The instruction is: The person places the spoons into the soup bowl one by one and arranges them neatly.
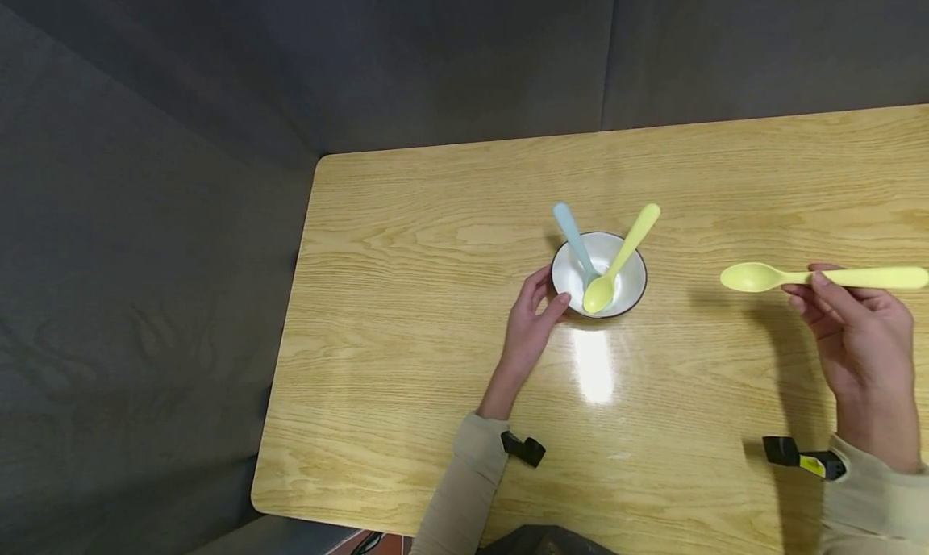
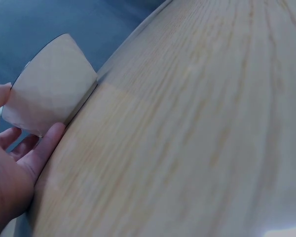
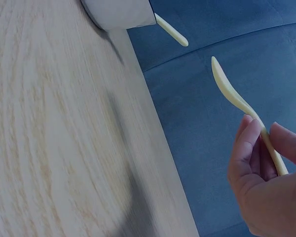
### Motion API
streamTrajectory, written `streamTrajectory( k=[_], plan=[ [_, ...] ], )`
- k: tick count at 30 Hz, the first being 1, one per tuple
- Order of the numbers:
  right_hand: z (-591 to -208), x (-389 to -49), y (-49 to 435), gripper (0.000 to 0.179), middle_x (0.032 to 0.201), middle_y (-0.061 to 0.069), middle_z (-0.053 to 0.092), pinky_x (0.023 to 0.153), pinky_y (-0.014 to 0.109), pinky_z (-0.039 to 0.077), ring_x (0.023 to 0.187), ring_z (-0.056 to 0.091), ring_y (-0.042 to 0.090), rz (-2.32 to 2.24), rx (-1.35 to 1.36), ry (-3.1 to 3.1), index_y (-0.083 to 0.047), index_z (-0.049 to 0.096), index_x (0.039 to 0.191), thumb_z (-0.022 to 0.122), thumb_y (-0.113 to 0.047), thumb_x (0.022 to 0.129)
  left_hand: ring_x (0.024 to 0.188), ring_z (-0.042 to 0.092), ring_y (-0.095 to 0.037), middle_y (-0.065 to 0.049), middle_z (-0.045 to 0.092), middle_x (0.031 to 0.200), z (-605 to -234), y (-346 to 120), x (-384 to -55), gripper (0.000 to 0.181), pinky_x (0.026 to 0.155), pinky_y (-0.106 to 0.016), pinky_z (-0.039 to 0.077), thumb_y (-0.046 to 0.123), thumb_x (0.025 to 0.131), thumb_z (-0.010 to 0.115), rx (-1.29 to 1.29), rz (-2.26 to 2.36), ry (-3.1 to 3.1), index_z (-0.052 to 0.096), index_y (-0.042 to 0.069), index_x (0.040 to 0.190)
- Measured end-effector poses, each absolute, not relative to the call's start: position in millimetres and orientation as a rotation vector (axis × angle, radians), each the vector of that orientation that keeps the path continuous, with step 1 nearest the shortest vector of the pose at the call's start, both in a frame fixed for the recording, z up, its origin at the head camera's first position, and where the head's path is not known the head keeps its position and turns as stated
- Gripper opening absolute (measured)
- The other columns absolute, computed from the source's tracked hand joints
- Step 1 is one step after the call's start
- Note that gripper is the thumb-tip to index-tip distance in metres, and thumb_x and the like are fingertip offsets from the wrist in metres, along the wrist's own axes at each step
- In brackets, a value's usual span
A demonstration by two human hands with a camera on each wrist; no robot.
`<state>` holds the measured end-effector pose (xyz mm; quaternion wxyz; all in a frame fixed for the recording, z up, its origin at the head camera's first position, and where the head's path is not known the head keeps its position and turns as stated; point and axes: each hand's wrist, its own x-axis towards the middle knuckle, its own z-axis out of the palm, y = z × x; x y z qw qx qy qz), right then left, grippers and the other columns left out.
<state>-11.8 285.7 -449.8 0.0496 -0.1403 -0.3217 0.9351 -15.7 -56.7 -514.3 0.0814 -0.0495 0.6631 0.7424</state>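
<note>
A white bowl point(image 1: 633, 289) with a dark rim stands on the table. In it lean a light blue spoon point(image 1: 569, 231) and a yellow spoon point(image 1: 633, 239), their handles sticking out past the far rim. My left hand point(image 1: 532, 321) grips the bowl's near left side, thumb at the rim and fingers against the outer wall, as the left wrist view also shows on the bowl point(image 2: 54, 84). Off to the right, my right hand point(image 1: 864, 337) pinches a second yellow spoon point(image 1: 755, 277) between thumb and fingers. It is held above the table, with its bowl end pointing left.
The wooden table point(image 1: 392, 361) has a rounded left edge. Dark grey cloth point(image 1: 464, 63) hangs behind it and along the left side. A bright glare spot lies on the wood just in front of the bowl.
</note>
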Motion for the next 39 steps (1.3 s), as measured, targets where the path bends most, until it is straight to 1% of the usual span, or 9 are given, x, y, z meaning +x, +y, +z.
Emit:
streamTrajectory(
  k=[7, 12, 15, 18, 20, 25, 29, 35, 39],
  plan=[
    [-448, -14, 284, 0.022, 0.091, 0.027, 0.074, 0.064, 0.035, 0.065, 0.078, 0.077, 0.037, 2.864, -0.412, -0.931, 0.021, 0.069, 0.105, 0.048, 0.024, 0.097, 0.137, 0.051, -0.018, -0.004, 0.049, 0.155, -515, -56, -17, 0.057, 0.095, -0.034, 0.06, 0.015, 0.103, 0.065, -0.125, 2.221, 1.989, 0.044, 0.013, 0.156],
    [-448, -16, 281, 0.023, 0.09, 0.028, 0.074, 0.065, 0.036, 0.065, 0.078, 0.076, 0.037, 2.876, -0.409, -0.923, 0.021, 0.069, 0.105, 0.048, 0.024, 0.097, 0.144, 0.043, -0.017, -0.002, 0.043, 0.16, -513, -56, -16, 0.068, 0.102, -0.03, 0.054, 0.014, 0.099, 0.072, -0.1, 2.171, 2.01, 0.04, 0.017, 0.159],
    [-448, -16, 279, 0.023, 0.091, 0.028, 0.074, 0.065, 0.036, 0.065, 0.078, 0.076, 0.037, 2.888, -0.39, -0.92, 0.021, 0.069, 0.105, 0.048, 0.024, 0.097, 0.146, 0.04, -0.018, -0.001, 0.042, 0.161, -512, -55, -14, 0.073, 0.102, -0.029, 0.054, 0.013, 0.096, 0.075, -0.087, 2.149, 2.008, 0.04, 0.019, 0.16],
    [-447, -18, 276, 0.023, 0.091, 0.029, 0.074, 0.066, 0.036, 0.065, 0.079, 0.076, 0.037, 2.903, -0.368, -0.914, 0.021, 0.069, 0.105, 0.047, 0.023, 0.097, 0.144, 0.041, -0.016, 0.001, 0.044, 0.159, -511, -55, -14, 0.074, 0.1, -0.029, 0.056, 0.012, 0.095, 0.077, -0.088, 2.145, 2.006, 0.041, 0.02, 0.159],
    [-446, -19, 273, 0.023, 0.091, 0.028, 0.074, 0.066, 0.036, 0.065, 0.079, 0.076, 0.037, 2.914, -0.358, -0.908, 0.021, 0.069, 0.105, 0.047, 0.023, 0.098, 0.142, 0.043, -0.016, 0.002, 0.045, 0.159, -511, -55, -14, 0.074, 0.101, -0.029, 0.054, 0.013, 0.095, 0.077, -0.083, 2.133, 2.022, 0.041, 0.021, 0.159],
    [-444, -21, 265, 0.024, 0.093, 0.028, 0.074, 0.066, 0.037, 0.065, 0.077, 0.076, 0.037, 2.939, -0.33, -0.883, 0.021, 0.07, 0.103, 0.046, 0.024, 0.098, 0.142, 0.045, -0.016, 0.002, 0.044, 0.16, -512, -55, -13, 0.064, 0.103, -0.027, 0.052, 0.023, 0.103, 0.066, -0.065, 2.033, 2.123, 0.039, 0.022, 0.16],
    [-443, -23, 258, 0.024, 0.094, 0.028, 0.074, 0.066, 0.037, 0.065, 0.077, 0.076, 0.037, 2.958, -0.306, -0.882, 0.021, 0.07, 0.102, 0.046, 0.024, 0.098, 0.143, 0.044, -0.016, 0.002, 0.042, 0.161, -512, -55, -13, 0.057, 0.1, -0.027, 0.054, 0.029, 0.107, 0.057, -0.07, 2.001, 2.149, 0.038, 0.022, 0.161],
    [-442, -27, 249, 0.024, 0.091, 0.028, 0.074, 0.066, 0.036, 0.065, 0.077, 0.076, 0.037, 2.977, -0.299, -0.91, 0.021, 0.07, 0.101, 0.046, 0.023, 0.098, 0.142, 0.046, -0.013, 0.003, 0.043, 0.161, -512, -56, -13, 0.056, 0.098, -0.026, 0.056, 0.03, 0.107, 0.059, -0.092, 2.025, 2.124, 0.041, 0.023, 0.16],
    [-442, -27, 244, 0.024, 0.093, 0.027, 0.074, 0.068, 0.036, 0.065, 0.077, 0.076, 0.036, 2.98, -0.276, -0.946, 0.02, 0.071, 0.101, 0.047, 0.02, 0.1, 0.142, 0.046, -0.013, 0.0, 0.043, 0.161, -512, -56, -13, 0.056, 0.097, -0.027, 0.057, 0.03, 0.107, 0.059, -0.09, 2.034, 2.116, 0.041, 0.022, 0.159]
  ],
)
